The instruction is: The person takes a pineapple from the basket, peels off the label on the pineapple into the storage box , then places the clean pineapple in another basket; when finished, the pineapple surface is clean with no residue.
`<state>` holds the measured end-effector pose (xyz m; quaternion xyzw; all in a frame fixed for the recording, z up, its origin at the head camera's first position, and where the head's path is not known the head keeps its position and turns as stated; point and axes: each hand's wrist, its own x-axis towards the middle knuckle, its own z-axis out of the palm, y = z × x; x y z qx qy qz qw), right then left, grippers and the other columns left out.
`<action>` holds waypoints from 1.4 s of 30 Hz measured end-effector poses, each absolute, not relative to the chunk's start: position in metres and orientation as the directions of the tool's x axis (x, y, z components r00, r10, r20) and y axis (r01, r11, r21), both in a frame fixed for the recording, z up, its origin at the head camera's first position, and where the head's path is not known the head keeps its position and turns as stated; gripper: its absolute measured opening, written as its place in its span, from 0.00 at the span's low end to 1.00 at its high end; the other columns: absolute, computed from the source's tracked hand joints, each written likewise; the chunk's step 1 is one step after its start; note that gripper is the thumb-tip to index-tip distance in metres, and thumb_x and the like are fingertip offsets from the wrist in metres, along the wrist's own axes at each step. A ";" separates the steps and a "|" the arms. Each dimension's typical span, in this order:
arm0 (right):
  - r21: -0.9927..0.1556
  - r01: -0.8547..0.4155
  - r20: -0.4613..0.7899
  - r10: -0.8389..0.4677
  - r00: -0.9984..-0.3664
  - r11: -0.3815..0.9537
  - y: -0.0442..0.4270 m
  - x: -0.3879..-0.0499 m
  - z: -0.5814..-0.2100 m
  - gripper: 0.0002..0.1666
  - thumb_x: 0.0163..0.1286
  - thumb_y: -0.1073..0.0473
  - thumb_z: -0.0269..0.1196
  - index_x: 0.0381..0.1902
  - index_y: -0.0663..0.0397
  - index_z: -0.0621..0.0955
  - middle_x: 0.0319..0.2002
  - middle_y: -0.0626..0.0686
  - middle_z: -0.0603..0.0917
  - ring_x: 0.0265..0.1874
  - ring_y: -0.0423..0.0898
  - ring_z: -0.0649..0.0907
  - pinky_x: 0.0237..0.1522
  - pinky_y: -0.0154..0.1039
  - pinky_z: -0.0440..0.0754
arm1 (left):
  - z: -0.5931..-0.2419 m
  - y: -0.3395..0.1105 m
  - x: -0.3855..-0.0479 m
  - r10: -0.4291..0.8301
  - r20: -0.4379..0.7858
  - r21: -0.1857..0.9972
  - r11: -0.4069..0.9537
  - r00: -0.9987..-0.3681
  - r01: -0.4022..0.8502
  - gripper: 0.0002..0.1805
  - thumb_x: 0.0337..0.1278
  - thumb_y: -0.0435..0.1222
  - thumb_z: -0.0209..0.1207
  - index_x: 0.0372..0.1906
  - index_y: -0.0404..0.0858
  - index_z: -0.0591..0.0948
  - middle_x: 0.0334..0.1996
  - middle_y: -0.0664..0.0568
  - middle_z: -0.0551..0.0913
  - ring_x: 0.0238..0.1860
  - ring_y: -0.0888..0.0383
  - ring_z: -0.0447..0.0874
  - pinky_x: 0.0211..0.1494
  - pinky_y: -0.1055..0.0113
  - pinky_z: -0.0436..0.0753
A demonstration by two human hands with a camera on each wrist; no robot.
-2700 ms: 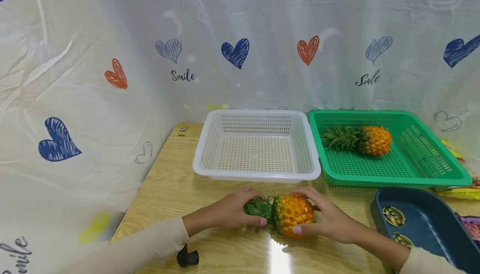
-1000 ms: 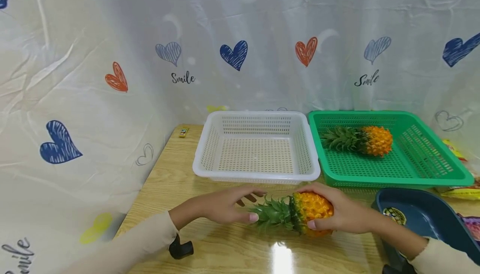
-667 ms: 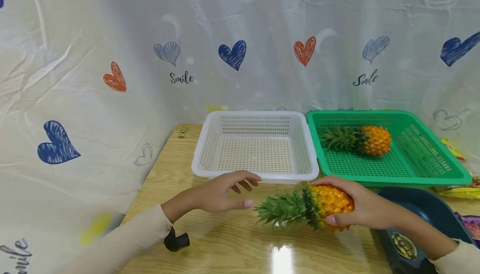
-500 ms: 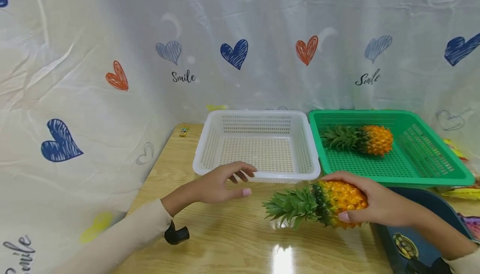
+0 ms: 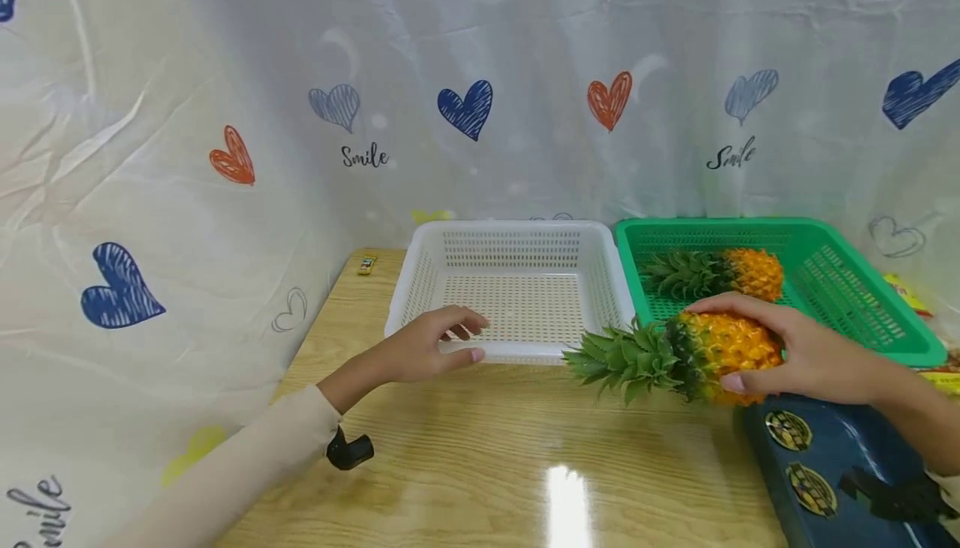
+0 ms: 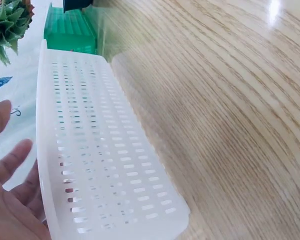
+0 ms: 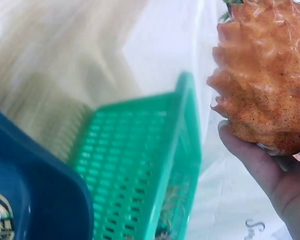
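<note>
My right hand [image 5: 810, 356] grips an orange pineapple [image 5: 723, 352] by its body, above the front rim of the green basket [image 5: 918, 356]. Its leafy crown points left, toward the white basket [image 5: 517, 354]. In the right wrist view the thumb lies against the pineapple's bumpy skin [image 7: 267, 75], clear of the green basket wall [image 7: 127, 150]. A second pineapple [image 5: 757, 273] lies on its side inside the green basket. Over the white basket's front left rim hovers my left hand [image 5: 431, 344], fingers loosely bent and holding nothing.
A dark blue tray [image 5: 780, 481] with round stickers sits at the front right, below my right forearm. A small yellow packet [image 5: 367, 265] lies at the table's back left. Yellow packaging [image 5: 907, 294] shows beyond the green basket. A printed curtain [image 5: 525, 48] hangs behind.
The pineapple, first between both hands on the table, has been lifted by my right hand and carried right and toward the green basket. My left hand let go of its crown and moved back left.
</note>
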<state>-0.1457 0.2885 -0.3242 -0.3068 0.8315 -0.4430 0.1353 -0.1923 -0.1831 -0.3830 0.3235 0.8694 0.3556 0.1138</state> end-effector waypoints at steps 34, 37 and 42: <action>-0.654 -0.250 -0.077 -0.392 -0.917 0.714 0.367 -0.215 -0.334 0.39 0.71 0.62 0.65 0.75 0.49 0.61 0.52 0.57 0.72 0.34 0.44 0.83 0.30 0.42 0.83 | -0.386 -0.189 -0.201 0.594 -0.096 0.646 0.648 -0.799 0.403 0.09 0.63 0.51 0.65 0.42 0.53 0.82 0.41 0.62 0.83 0.48 0.60 0.80 0.53 0.60 0.79; -0.655 -0.233 -0.105 -0.392 -0.914 0.719 0.372 -0.218 -0.336 0.39 0.72 0.62 0.64 0.76 0.48 0.60 0.54 0.59 0.71 0.34 0.44 0.83 0.30 0.41 0.82 | -0.387 -0.189 -0.202 0.593 -0.096 0.642 0.650 -0.800 0.405 0.10 0.63 0.51 0.65 0.42 0.53 0.82 0.42 0.62 0.83 0.48 0.60 0.80 0.55 0.59 0.79; -0.629 -0.212 -0.165 -0.395 -0.904 0.748 0.381 -0.228 -0.334 0.40 0.73 0.58 0.63 0.76 0.52 0.58 0.62 0.65 0.67 0.38 0.38 0.83 0.33 0.41 0.83 | -0.389 -0.189 -0.202 0.592 -0.082 0.640 0.648 -0.802 0.413 0.11 0.63 0.52 0.65 0.42 0.53 0.82 0.42 0.62 0.83 0.48 0.61 0.81 0.56 0.59 0.79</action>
